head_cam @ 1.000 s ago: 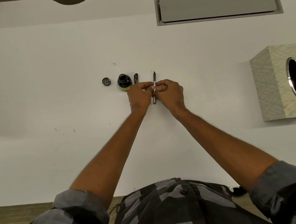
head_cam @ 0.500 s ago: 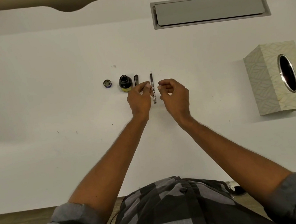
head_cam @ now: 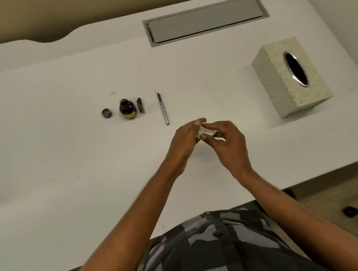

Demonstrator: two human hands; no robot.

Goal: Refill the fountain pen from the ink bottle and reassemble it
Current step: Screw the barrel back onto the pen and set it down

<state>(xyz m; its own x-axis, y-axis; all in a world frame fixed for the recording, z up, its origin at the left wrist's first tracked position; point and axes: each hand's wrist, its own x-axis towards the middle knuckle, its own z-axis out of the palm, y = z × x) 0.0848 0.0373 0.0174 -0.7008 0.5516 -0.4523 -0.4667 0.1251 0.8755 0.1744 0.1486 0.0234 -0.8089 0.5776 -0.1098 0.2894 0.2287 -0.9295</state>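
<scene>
Desk (head_cam: pixel 61 150): white. Ink bottle (head_cam: pixel 127 109): black, yellow label. Cap (head_cam: pixel 106 113): grey, blue inside. Pen (head_cam: pixel 162 109): silver, dark tip. Tissue box (head_cam: pixel 280 85): cream, pale leaf pattern, black oval opening. Shirt (head_cam: pixel 212 256): grey-black check. Hatch (head_cam: pixel 205 19): grey.

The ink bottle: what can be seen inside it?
The ink bottle stands open on the table, its cap lying beside it. Only darkness shows through the mouth; the ink level cannot be judged.

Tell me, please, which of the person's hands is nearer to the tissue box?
Right. The right hand is on the tissue box's side; the left hand sits beyond it, toward the pen.
</scene>
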